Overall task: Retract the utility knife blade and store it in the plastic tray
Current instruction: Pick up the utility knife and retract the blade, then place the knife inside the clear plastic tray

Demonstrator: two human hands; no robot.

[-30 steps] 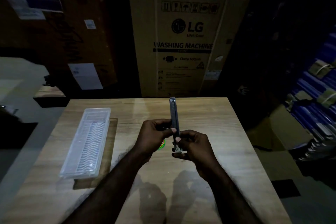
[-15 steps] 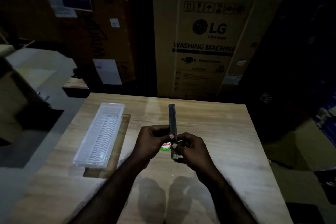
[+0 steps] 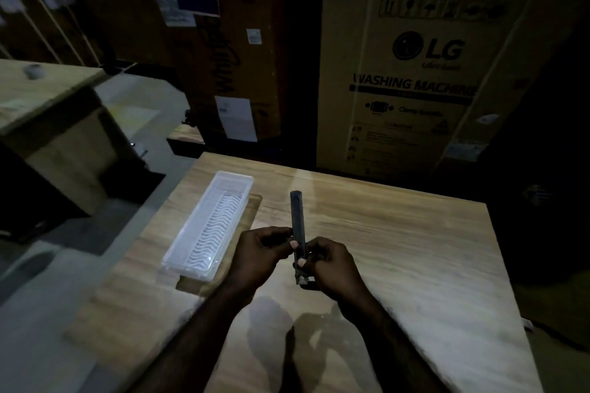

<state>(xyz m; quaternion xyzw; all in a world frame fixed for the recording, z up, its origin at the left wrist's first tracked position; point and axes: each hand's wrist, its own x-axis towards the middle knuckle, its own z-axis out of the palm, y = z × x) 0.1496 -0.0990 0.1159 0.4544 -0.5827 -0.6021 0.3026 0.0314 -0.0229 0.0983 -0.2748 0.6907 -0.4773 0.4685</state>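
While hands (image 3: pixel 297 257) grip knife (image 3: pixel 297 226), tray (image 3: pixel 236 180) empty

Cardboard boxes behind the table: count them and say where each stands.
2 clearly. The washing machine box stands behind the table's far edge, at right; a darker box stands to its left. More may be hidden in the dark.
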